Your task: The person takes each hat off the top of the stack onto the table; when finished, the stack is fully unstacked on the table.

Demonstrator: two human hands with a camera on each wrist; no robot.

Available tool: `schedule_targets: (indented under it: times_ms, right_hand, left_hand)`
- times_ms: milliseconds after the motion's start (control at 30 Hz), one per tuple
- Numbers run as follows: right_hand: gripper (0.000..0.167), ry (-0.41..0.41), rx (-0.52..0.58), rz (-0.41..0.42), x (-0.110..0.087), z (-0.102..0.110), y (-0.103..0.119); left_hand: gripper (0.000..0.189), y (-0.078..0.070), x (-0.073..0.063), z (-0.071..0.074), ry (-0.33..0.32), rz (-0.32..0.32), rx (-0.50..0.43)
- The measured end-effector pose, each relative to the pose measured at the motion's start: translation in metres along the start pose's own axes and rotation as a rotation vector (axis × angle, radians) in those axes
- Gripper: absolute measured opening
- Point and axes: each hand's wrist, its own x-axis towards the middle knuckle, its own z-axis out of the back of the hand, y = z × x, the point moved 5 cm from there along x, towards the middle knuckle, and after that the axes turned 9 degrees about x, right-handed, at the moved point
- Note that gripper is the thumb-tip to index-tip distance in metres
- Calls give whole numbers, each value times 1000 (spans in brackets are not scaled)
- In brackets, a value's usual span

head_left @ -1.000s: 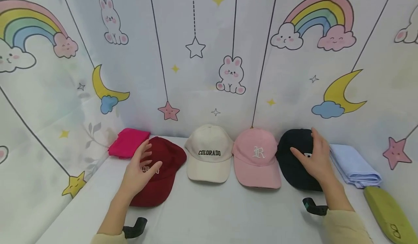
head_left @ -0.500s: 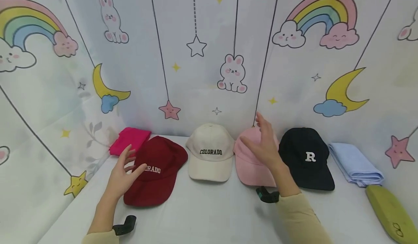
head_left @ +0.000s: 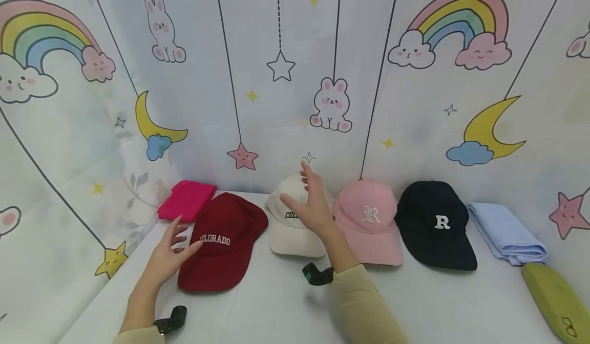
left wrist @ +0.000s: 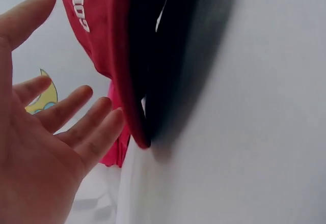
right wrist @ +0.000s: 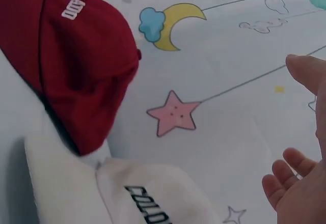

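Observation:
Four caps is a row I describe singly: a dark red cap lettered COLORADO lies leftmost, then a cream cap, a pink cap and a black cap with a white R. My left hand hovers at the red cap's left side, fingers spread and holding nothing; the left wrist view shows its palm beside the brim of that cap. Over the cream cap is my right hand, its fingers apart and empty, hiding part of the lettering. In the right wrist view its fingers stand off the caps.
A bright pink folded cloth lies behind the red cap. On the right are a folded light blue cloth and a green glasses case. A patterned curtain closes off the back of the white table.
My right hand has swept left from the black cap, past the pink one, to the cream cap. My left hand has drawn slightly left and down from the red cap's front.

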Motion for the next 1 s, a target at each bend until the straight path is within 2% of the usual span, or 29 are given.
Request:
schedule_targets:
  times_ms: [167, 333, 567, 767, 1000]
  right_hand:
    - [89, 44, 102, -19, -2, -36, -5]
    - [88, 72, 143, -98, -10, -65, -13]
    - [88, 136, 146, -182, -23, -102, -29]
    - [93, 219, 50, -279, -36, -122, -43]
    - [90, 235, -116, -361, -48, -136, -54]
  left_hand:
    - [97, 10, -1, 0, 50, 39, 36]
    - [99, 15, -3, 1, 86, 72, 39]
    - [98, 17, -2, 0, 117, 53, 43]
    - [100, 19, -2, -4, 161, 67, 64]
    - [104, 24, -3, -6, 180, 96, 77]
